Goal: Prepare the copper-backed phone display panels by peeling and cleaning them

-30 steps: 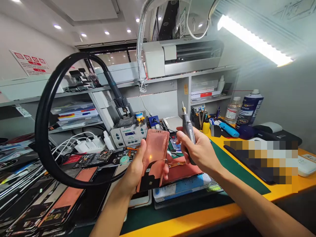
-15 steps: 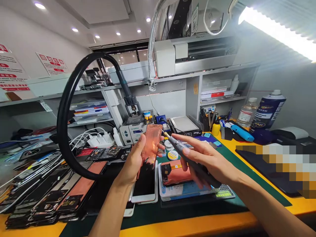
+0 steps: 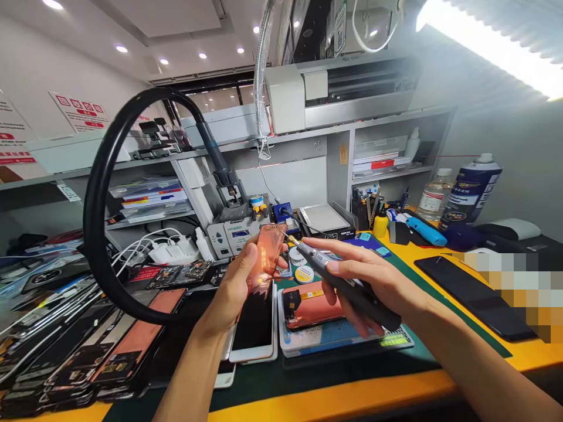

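Note:
My left hand (image 3: 238, 285) grips a copper-coloured phone screen panel (image 3: 269, 249) by its edges, thumb in front, holding it tilted up. In my right hand (image 3: 369, 278) is a dark grey, pen-shaped power tool (image 3: 336, 280) with a brass collar. Its thin tip meets or nearly meets the panel's upper right edge; I cannot tell if they touch. Below my right hand, another copper-backed phone screen (image 3: 310, 316) with a yellow flex cable lies on a white and blue box (image 3: 303, 347). Beneath my left hand lie white-framed phones (image 3: 253, 334).
Stacked phone parts (image 3: 83, 346) fill the left side, beneath a thick black hose loop (image 3: 90, 234). A dark phone (image 3: 472, 296) lies right on the yellow bench (image 3: 387, 398). Behind stand a grey station (image 3: 240, 234), small round tins (image 3: 303, 274), a spray can (image 3: 470, 190) and a clear bottle (image 3: 434, 196).
The view has shifted slightly, so the surroundings appear a little further left. Both hands keep their holds, with the tool's tip still at the panel's upper right edge.

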The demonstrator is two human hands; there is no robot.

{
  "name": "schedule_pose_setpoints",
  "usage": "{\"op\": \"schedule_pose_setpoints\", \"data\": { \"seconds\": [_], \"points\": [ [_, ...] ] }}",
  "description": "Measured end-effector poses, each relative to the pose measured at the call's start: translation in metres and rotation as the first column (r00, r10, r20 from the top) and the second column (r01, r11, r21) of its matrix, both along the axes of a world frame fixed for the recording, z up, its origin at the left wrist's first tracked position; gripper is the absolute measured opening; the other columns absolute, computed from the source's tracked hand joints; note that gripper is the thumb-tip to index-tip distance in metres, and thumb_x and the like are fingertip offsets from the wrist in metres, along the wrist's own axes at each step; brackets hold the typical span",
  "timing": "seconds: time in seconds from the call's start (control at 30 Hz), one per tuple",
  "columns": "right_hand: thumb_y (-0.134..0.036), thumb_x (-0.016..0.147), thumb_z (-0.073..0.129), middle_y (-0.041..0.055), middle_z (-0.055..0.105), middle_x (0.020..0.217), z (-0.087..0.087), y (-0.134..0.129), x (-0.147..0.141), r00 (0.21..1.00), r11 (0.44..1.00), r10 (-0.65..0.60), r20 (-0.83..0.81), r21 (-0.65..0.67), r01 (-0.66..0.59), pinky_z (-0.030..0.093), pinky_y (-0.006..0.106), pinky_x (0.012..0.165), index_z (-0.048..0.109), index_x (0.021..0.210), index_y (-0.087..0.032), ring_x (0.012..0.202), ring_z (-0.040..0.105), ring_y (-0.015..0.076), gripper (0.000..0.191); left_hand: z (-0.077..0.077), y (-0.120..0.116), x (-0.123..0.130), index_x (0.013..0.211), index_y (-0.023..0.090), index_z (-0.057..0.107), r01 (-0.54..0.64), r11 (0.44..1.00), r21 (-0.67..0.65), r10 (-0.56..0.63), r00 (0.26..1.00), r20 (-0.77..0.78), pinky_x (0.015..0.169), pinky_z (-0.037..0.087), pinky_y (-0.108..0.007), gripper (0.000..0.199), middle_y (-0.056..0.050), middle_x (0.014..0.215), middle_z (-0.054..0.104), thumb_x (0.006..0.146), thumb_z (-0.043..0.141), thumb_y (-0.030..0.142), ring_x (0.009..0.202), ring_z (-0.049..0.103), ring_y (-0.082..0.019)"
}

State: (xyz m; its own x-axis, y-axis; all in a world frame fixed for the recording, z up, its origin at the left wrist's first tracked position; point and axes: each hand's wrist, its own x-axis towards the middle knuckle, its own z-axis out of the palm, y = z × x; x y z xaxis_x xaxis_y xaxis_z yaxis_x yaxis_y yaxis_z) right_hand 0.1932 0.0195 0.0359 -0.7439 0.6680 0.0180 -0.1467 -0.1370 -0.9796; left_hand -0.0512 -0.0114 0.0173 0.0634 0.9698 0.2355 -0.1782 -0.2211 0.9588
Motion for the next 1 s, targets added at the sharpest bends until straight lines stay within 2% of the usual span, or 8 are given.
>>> {"op": "schedule_pose_setpoints", "data": {
  "seconds": [0.2, 0.5, 0.7, 0.8, 1.0],
  "points": [
    [-0.033, 0.096, 0.055, 0.0012, 0.071, 0.078, -0.0038, 0.0037, 0.0011, 0.999, 1.000, 0.012, -0.046, -0.015, -0.013, 0.044, 0.016, 0.028, 0.046, 0.148, -0.036, 0.041, 0.067, 0.0185, 0.053, -0.0011, 0.0014, -0.0029, 0.127, 0.020, 0.065, 0.011, 0.998, 0.062, -0.007, 0.998, -0.066, 0.086, 0.049, -0.029, 0.047, -0.008, 0.103, 0.072, 0.101, 0.043, 0.053, 0.094, 0.064, -0.019],
    [-0.032, 0.097, 0.055, 0.0016, 0.071, 0.078, -0.0075, 0.0054, 0.0035, 0.997, 0.999, 0.041, -0.071, -0.025, -0.043, 0.045, 0.016, 0.029, 0.047, 0.148, -0.036, 0.041, 0.067, 0.0181, 0.052, 0.0022, 0.0002, -0.0022, 0.134, 0.025, 0.061, 0.014, 0.999, 0.042, -0.010, 0.996, -0.088, 0.084, 0.051, -0.028, 0.046, -0.008, 0.123, 0.068, 0.101, 0.044, 0.053, 0.101, 0.064, -0.020],
    [-0.031, 0.098, 0.055, 0.0013, 0.071, 0.077, -0.0073, 0.0066, 0.0044, 0.996, 0.998, 0.052, -0.071, -0.023, -0.054, 0.046, 0.016, 0.029, 0.046, 0.149, -0.036, 0.041, 0.067, 0.0180, 0.052, 0.0040, -0.0020, -0.0013, 0.134, 0.025, 0.063, 0.003, 0.998, 0.055, 0.004, 0.991, -0.131, 0.082, 0.054, -0.029, 0.048, -0.006, 0.107, 0.072, 0.099, 0.046, 0.054, 0.086, 0.064, -0.017],
    [-0.031, 0.098, 0.055, 0.0015, 0.071, 0.077, -0.0064, 0.0065, 0.0043, 0.996, 0.998, 0.062, -0.072, -0.023, -0.063, 0.046, 0.016, 0.029, 0.046, 0.148, -0.035, 0.041, 0.067, 0.0180, 0.052, 0.0052, -0.0043, 0.0005, 0.133, 0.023, 0.064, -0.029, 0.998, 0.063, 0.036, 0.994, -0.108, 0.080, 0.054, -0.028, 0.049, -0.008, 0.109, 0.072, 0.098, 0.050, 0.054, 0.087, 0.064, -0.018],
    [-0.031, 0.098, 0.055, 0.0014, 0.071, 0.078, -0.0051, 0.0073, 0.0043, 0.996, 0.998, 0.064, -0.059, -0.011, -0.065, 0.046, 0.016, 0.030, 0.046, 0.149, -0.035, 0.041, 0.068, 0.0180, 0.052, 0.0085, -0.0040, 0.0009, 0.136, 0.021, 0.062, -0.005, 0.997, 0.079, 0.015, 0.993, -0.117, 0.081, 0.055, -0.031, 0.051, -0.009, 0.096, 0.072, 0.098, 0.050, 0.053, 0.092, 0.066, -0.022]
  ]
}}
